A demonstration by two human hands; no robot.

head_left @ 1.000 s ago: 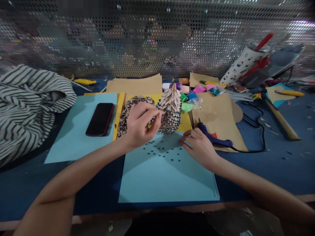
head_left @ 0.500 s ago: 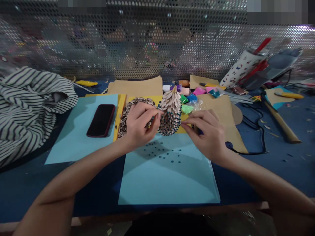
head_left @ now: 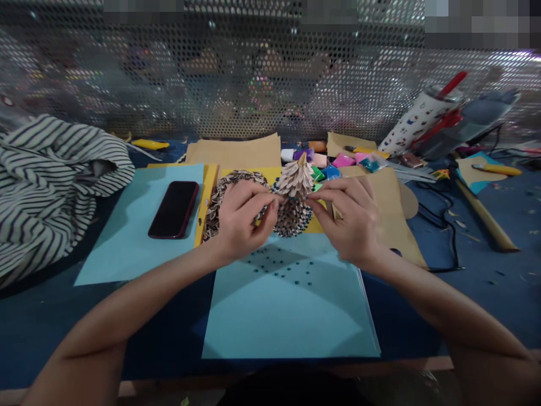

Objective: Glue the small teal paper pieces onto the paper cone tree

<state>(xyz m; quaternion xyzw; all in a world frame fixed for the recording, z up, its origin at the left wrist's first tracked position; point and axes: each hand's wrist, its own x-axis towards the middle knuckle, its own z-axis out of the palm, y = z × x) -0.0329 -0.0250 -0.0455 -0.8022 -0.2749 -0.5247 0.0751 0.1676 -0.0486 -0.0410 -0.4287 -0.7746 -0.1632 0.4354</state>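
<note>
Left hand (head_left: 242, 223) curled over one curved ring of folded brown paper (head_left: 217, 206), with fingertips pinching at the left side of one upright cone of folded beige paper and dark blue beads (head_left: 293, 197); pinched item too small to tell. Right hand (head_left: 350, 217) also closed, fingertips at the cone's right side, now raised off the light blue sheet (head_left: 289, 316), unlike in the earlier frame. Cone on a yellow card (head_left: 249, 177), just behind that sheet. Left of the ring, one black smartphone (head_left: 173, 210) on a second blue sheet (head_left: 135, 237).
</note>
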